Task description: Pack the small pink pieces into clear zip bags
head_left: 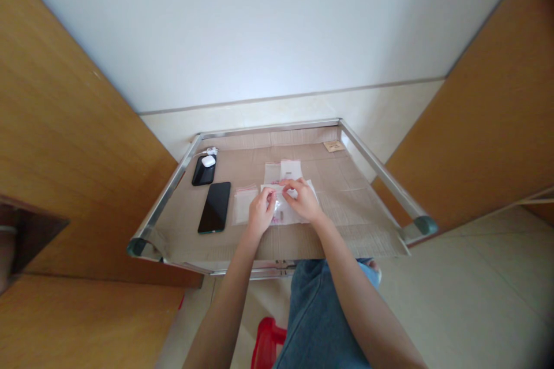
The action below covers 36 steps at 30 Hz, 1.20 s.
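Pinches bag (283,217) by far edge in nearly closed left hand (260,211) and right hand (304,202), presumably to keep it steady

cardboard (352,206) right of the bags (290,167) is free; the larger phone (214,207) blocks left.

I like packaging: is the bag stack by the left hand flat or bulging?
Flat: the bag stack lies level on the cardboard, no bulge showing.

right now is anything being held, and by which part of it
A clear bag: the left hand and right hand seem to pinch it near its far edge; the exact contact is too small to tell.
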Tool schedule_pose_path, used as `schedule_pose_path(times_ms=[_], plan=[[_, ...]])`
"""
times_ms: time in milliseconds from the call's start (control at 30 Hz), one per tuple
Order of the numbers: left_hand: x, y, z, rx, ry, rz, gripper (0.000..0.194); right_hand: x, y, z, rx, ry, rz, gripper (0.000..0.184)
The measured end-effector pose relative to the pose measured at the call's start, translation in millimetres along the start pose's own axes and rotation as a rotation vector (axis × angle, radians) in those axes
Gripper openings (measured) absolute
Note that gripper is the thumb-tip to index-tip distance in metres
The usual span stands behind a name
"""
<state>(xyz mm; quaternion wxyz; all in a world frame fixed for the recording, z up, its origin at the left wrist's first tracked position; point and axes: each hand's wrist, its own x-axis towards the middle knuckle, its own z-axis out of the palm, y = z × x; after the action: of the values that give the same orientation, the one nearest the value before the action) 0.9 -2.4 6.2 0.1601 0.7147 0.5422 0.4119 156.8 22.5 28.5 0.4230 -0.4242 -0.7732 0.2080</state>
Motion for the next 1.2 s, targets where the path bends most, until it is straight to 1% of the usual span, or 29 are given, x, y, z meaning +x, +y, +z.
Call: schedule_pose_path(times_ms=[167,400,533,667,900,1200], plan=[[0.0,-0.7,0.7,-0.024,-0.027,-0.013,0.015,-0.3,3.4,-0.8,0.013,0.011,0.002,0.029],[-0.7,-1.1,0.8,-0.016,-0.013,-0.013,0.016,0.0,1.5,1.0,0.033,0.034,0.012,0.03],[-0.6,-0.8,0.3,-0.009,-0.002,-0.015,0.016,-0.6,1.9,-3.5,0.025,0.026,0.009,0.032],[-0.1,-2.2,0.6,-0.02,0.007,-0.023,0.016,-0.9,2.9,-7.3,0.018,0.019,0.013,0.03],[0.3,-4.8,1.5,-0.061,-0.047,0.01,0.017,-0.1,1.7,-3.5,0.046,0.025,0.015,0.026],[-0.1,-2.7,0.8,-0.022,-0.031,-0.01,0.02,-0.7,3.6,-8.0,0.061,0.009,0.045,0.028]])
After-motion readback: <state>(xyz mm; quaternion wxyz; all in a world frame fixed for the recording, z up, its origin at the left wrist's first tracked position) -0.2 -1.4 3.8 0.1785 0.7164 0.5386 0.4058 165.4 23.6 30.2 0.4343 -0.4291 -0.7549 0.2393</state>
